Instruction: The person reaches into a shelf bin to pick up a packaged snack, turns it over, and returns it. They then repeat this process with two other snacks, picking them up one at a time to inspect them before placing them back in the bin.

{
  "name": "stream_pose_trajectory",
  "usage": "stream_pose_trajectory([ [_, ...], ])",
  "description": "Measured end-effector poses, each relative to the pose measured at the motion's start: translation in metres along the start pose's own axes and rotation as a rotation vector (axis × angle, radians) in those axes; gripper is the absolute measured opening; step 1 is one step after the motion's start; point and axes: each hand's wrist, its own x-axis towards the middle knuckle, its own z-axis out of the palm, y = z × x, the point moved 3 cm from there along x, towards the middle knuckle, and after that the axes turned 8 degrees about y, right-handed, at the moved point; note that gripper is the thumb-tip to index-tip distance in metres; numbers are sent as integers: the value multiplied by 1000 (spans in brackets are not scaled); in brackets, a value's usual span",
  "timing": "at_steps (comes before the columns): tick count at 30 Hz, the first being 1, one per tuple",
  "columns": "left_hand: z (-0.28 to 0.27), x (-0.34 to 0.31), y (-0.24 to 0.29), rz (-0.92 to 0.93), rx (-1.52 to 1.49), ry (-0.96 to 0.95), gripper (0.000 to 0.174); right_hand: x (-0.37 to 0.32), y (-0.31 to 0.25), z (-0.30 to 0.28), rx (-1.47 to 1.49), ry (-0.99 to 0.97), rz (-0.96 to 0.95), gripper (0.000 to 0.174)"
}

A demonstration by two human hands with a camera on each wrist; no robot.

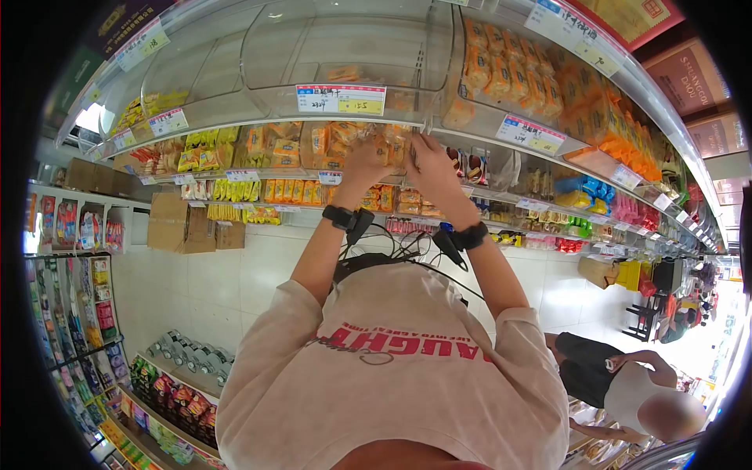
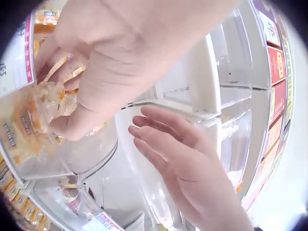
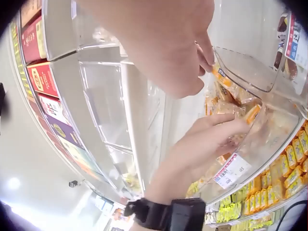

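Both hands reach up into a clear plastic bin (image 2: 91, 159) holding small clear-wrapped orange snack packets (image 2: 29, 125). My left hand (image 2: 72, 96) curls its fingers and thumb round a bunch of these packets (image 2: 50, 98); in the head view it (image 1: 366, 157) is at the bin's front. My right hand (image 2: 163, 139) hovers just beside it with fingers straight and holds nothing. In the right wrist view the right hand's fingertips (image 3: 204, 53) come close to an orange packet (image 3: 221, 77) at the bin's edge. In the head view the right hand (image 1: 427, 160) sits close against the left.
A price label (image 1: 341, 99) hangs on the curved clear bin above. Shelves of yellow and orange packets (image 1: 235, 192) run left and right. Cardboard boxes (image 1: 184, 223) stand at the shelf's foot on the left. Another person (image 1: 627, 384) crouches at the lower right.
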Motion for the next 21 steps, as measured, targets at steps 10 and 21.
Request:
stream_pose_trajectory([
  [10,-58,-24,-20,-240,-547,29,63,22,66,85,-398,-281,6,66],
  [21,-65,-29,-38,-117,-515,137,59,25,68,101,-614,-525,110,68],
])
